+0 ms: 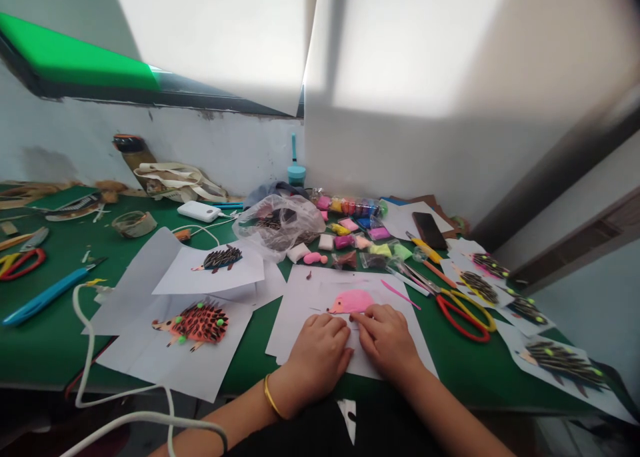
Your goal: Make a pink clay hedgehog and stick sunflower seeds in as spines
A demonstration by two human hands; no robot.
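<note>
A pink clay hedgehog shape [356, 300] lies on a white sheet of paper [290, 310] before me, with small dark bits at its snout. My left hand [323, 350] rests on the sheet just below the snout, its fingers bent down side by side against the paper. Beside it, my right hand [387, 337] has its index finger and thumb at a small dark piece of clay [353, 317] under the pink body. A thin pink modelling tool [401, 294] lies at the sheet's right edge. Another dark bit of clay [309, 275] sits near the top of the sheet.
Scissors [465, 314] and a utility knife [425, 249] lie to the right, near several finished hedgehog pictures [560, 364]. Clay packets [345, 242] and a plastic bag [280, 224] stand behind. On the left are a finished hedgehog [197, 324], a blue knife [47, 297] and a white cable [83, 357].
</note>
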